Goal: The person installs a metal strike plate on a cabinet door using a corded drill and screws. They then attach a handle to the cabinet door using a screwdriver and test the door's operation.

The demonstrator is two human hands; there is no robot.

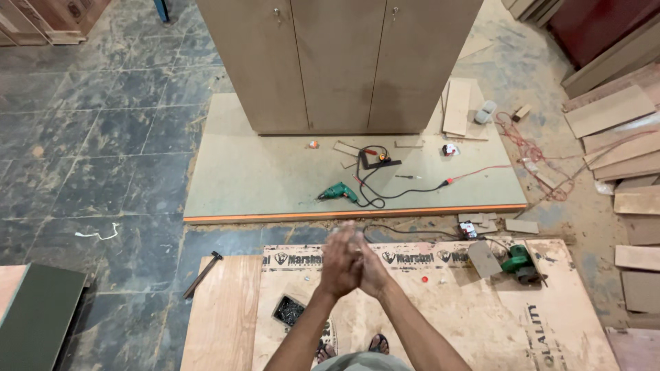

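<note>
My left hand [340, 261] and my right hand [371, 264] are pressed palm to palm in front of me, blurred, with nothing visible between them. Below them lies a printed plywood sheet [440, 309] on the floor. A small open box of dark screws [290, 310] rests on that sheet just left of my left forearm. My feet in sandals [377, 343] show under my arms.
A tall three-door wooden cabinet [337, 62] stands on a large board [275, 172]. A green drill [337, 193] with black cord lies there. A green power tool [519, 263] sits at right, a hammer [203, 273] at left. Offcut boards [632, 151] pile at right.
</note>
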